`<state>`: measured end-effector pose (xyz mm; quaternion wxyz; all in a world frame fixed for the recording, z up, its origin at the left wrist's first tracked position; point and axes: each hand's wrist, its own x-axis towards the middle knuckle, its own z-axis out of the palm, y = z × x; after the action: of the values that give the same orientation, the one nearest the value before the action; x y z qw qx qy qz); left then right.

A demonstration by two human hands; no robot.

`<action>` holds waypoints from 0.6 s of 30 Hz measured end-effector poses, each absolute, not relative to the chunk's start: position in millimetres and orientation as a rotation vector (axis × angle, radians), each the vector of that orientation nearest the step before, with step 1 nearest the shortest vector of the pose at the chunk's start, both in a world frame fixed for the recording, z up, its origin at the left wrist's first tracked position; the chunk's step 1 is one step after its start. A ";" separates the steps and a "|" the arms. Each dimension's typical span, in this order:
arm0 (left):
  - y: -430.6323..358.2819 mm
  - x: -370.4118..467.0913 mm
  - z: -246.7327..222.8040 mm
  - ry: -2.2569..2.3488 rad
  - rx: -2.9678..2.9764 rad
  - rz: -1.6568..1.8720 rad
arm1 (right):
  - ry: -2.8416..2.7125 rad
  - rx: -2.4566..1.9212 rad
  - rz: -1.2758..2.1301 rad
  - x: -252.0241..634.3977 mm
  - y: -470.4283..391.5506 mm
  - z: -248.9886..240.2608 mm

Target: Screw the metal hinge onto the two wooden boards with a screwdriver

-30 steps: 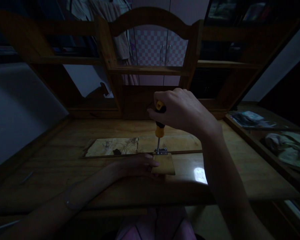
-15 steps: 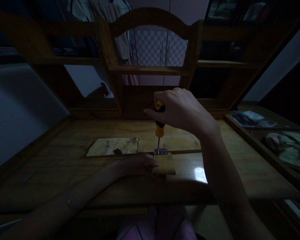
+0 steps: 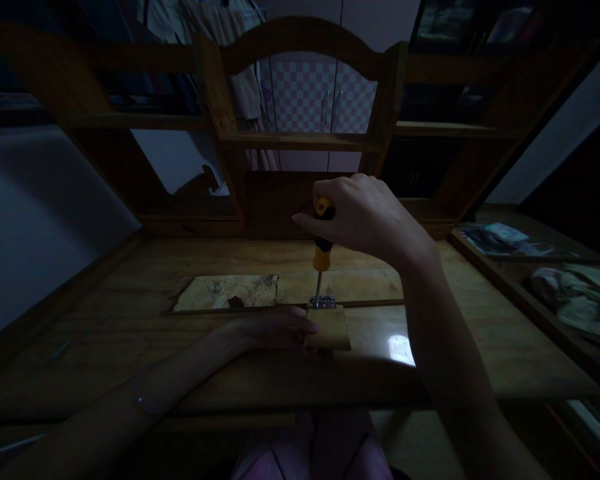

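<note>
A yellow and black screwdriver (image 3: 323,255) stands nearly upright in my right hand (image 3: 363,213), whose fingers wrap round the top of the handle. Its tip meets a small metal hinge (image 3: 324,303). The hinge lies between a long wooden strip (image 3: 350,285) and a small wooden block (image 3: 330,328). My left hand (image 3: 285,327) grips the block from its left side, with the thumb on top and the other fingers partly hidden beneath. At the strip's left end is a paler, stained piece of wood (image 3: 225,292).
The wooden desktop (image 3: 180,373) carries a shelf frame (image 3: 300,140) along its back. On the right, plastic packets (image 3: 505,233) and a pale cloth (image 3: 587,297) lie on a side surface. A thin object (image 3: 60,351) rests at the left.
The screwdriver's handle and my right hand have shifted slightly right, while the tip stays at the hinge. My left hand keeps its hold on the block.
</note>
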<state>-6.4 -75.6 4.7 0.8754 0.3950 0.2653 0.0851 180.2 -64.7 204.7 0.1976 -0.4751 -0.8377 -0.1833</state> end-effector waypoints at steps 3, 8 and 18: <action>-76.5 -6.0 7.7 0.565 0.837 0.175 | -2.333 -1.345 -0.510 181.1 -62.7 204.7; -78.5 -4.9 12.1 0.599 0.806 0.204 | -2.328 -1.354 -0.500 183.0 -60.4 203.9; -76.2 -6.9 3.9 0.603 0.810 0.190 | -2.178 -1.417 -0.505 193.7 -57.1 207.4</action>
<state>-6.9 -76.2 3.9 0.8709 0.3873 0.2886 0.0908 193.7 -57.1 207.4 0.2446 -0.5191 -0.7978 -0.1851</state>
